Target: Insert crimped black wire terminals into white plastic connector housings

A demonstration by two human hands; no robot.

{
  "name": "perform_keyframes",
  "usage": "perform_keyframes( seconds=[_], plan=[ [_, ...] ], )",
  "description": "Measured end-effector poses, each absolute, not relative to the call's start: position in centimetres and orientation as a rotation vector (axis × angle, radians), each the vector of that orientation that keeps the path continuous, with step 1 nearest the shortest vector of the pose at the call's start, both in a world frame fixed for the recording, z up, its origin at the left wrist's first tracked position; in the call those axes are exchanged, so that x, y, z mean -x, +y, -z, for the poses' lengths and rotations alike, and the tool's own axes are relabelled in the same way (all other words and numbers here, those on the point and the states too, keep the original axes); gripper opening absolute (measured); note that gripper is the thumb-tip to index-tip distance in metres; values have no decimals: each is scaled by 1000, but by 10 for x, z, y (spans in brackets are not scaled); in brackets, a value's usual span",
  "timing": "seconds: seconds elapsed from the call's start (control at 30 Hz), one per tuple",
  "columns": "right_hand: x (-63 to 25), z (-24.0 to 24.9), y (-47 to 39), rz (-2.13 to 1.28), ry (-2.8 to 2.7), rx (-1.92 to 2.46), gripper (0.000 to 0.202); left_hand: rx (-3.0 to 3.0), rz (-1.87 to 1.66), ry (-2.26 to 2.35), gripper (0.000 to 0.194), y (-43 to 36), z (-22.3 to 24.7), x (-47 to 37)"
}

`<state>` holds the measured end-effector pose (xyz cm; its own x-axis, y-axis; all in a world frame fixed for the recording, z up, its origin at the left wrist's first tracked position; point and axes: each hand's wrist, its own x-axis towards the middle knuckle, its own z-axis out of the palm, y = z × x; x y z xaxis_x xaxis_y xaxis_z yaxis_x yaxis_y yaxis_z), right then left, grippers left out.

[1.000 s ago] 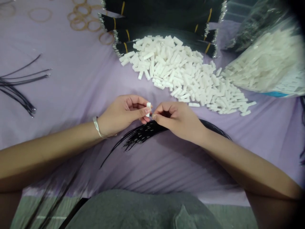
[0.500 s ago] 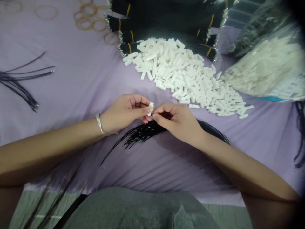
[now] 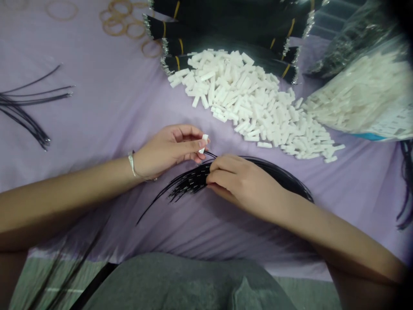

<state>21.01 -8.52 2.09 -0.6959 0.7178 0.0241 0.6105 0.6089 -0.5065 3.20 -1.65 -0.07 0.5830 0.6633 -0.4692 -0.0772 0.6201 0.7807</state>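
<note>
Between thumb and fingers my left hand [image 3: 180, 144] pinches a small white plastic connector housing [image 3: 204, 144], held upright. A thin black wire [image 3: 211, 154] runs from the housing toward the right, passing under my right hand. My right hand [image 3: 237, 178] is closed over a bundle of black wires [image 3: 190, 178], its fingertips pressed together on the wires near their metal-tipped ends. Exactly how many wires those fingers grip is hidden. The bundle curves away behind the right hand on the lilac cloth.
A heap of white connector housings [image 3: 251, 97] lies beyond my hands. Behind it are banded stacks of black wires [image 3: 226, 26]. A clear bag of white housings [image 3: 361, 94] stands at right. Rubber bands [image 3: 118, 19] lie at the back left, loose black wires [image 3: 26, 101] at the left.
My right hand has left the connector housing and moved down and slightly right onto the wire bundle. The left hand keeps the housing, with a wire now visible trailing from it.
</note>
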Motion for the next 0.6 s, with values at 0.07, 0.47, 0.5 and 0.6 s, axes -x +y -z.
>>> perform_keyframes(
  seconds=[0.07,0.47,0.5,0.6],
  plan=[
    [-208,-18,-86,-654,-2648,1067,20,-800,-489,850,8,-17,1,-32],
    [-206,-15,-88,-565,-2677,1036,17,-797,-488,829,5,-17,2,-33],
    [-206,-15,-88,-561,-2677,1042,17,-797,-487,831,6,-17,2,-32],
    [-207,-13,-87,-553,-2679,1056,16,-801,-488,838,7,-17,2,-32]
  ],
)
